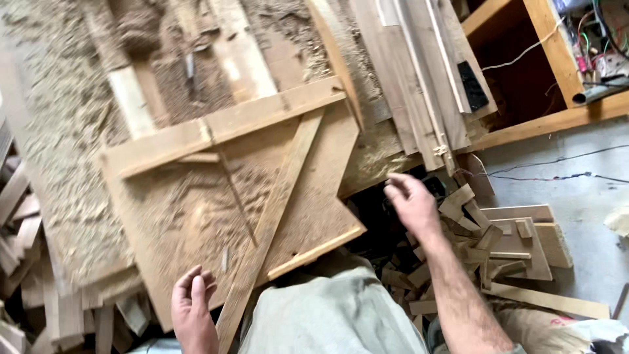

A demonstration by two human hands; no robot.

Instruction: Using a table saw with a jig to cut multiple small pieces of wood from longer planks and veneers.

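Left hand (pixel 193 305): empty, fingers loosely curled, hovering just off the near edge of the panel (pixel 223 196), not touching it.
Right hand (pixel 409 203): empty, fingers half spread and bent, above the offcuts (pixel 498 246) and just beside the panel's right corner.
Panel: a wooden board with a top rail and a diagonal brace (pixel 278 210), lying tilted over a surface thick with sawdust (pixel 59 131); its lower edge overhangs toward the person.
Around it: long planks (pixel 419 85) lean past the panel's upper right; more slats (pixel 26 216) lie at the left; a wooden shelf frame (pixel 557 72) with wires stands at the upper right; a sack (pixel 544 328) lies on the floor beside the right arm.
Doing it well: as I judge it, the hands are poised to take the panel. Grip the near edge and the right corner on solid board, not on the thin brace, and lift evenly so it does not twist.
Care: sawdust makes the wood slippery, and the loose offcuts could shift underfoot.
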